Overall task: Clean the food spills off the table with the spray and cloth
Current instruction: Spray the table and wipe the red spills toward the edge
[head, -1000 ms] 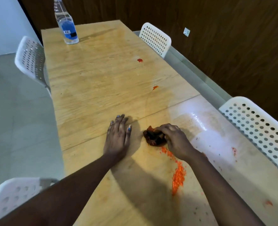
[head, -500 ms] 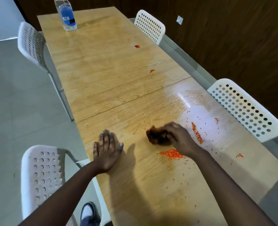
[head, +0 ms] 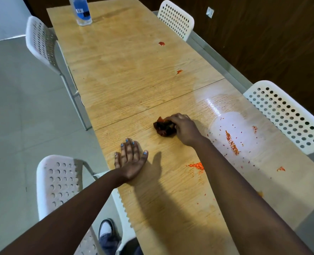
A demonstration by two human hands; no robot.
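Observation:
My right hand [head: 184,127] grips a dark, bunched cloth [head: 164,127] stained red and presses it onto the wooden table [head: 130,85]. My left hand [head: 131,161] lies flat, palm down, near the table's left edge. Orange-red food spills remain: a small heap [head: 196,165] beside my right forearm, a streak [head: 230,142] with scattered crumbs on a wet glossy patch, a blob [head: 280,169] at the right, and two spots further up, one [head: 179,71] mid-table and one [head: 161,43] beyond it. The spray bottle [head: 81,11], clear with a blue label, stands at the far end.
White perforated chairs surround the table: one [head: 59,183] at near left, one [head: 42,43] at far left, one [head: 176,19] at far right, one [head: 285,115] at near right. A dark wood wall runs along the right. My shoe [head: 106,227] shows below the table edge.
The view has pulled back and up. My right hand moved the cloth away from the orange heap, further up the table. My left hand stays flat near the left edge.

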